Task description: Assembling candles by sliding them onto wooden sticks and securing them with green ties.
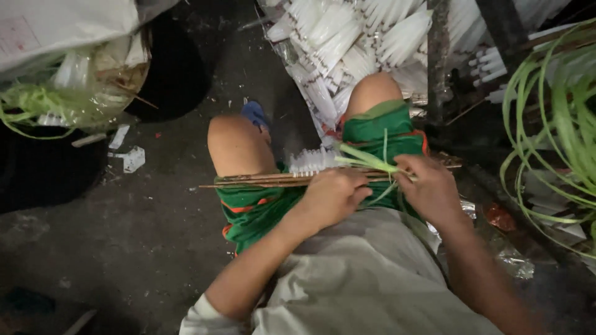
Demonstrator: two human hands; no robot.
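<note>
- Left hand: closed over a bundle of thin brown sticks, pressing it down against the lap; the grip sits near the middle of the bundle, seemingly so that it stays level and cannot roll.
- Right hand: fingers curled tight around the other part of the same bundle and pinching a pale green leaf strip, which runs from the hand across the sticks; the strip looks to be kept taut against them.
- Bundle of thin brown sticks: lies crosswise over both thighs, its free end jutting past the left knee over the ground.
- Row of small white buds: just beside the sticks on the far side, resting on the lap between the knees.
- Green shorts with orange trim: serve as the work surface for everything held.
- Packets of white buds in clear wrap: heaped on the ground ahead of the knees, within reach.
- Loose green leaf strips: arching in from the right edge, near the right hand.
- Basket lined with plastic: upper left, well apart, with green strips inside.
- Dark concrete floor: littered with white scraps.
</note>
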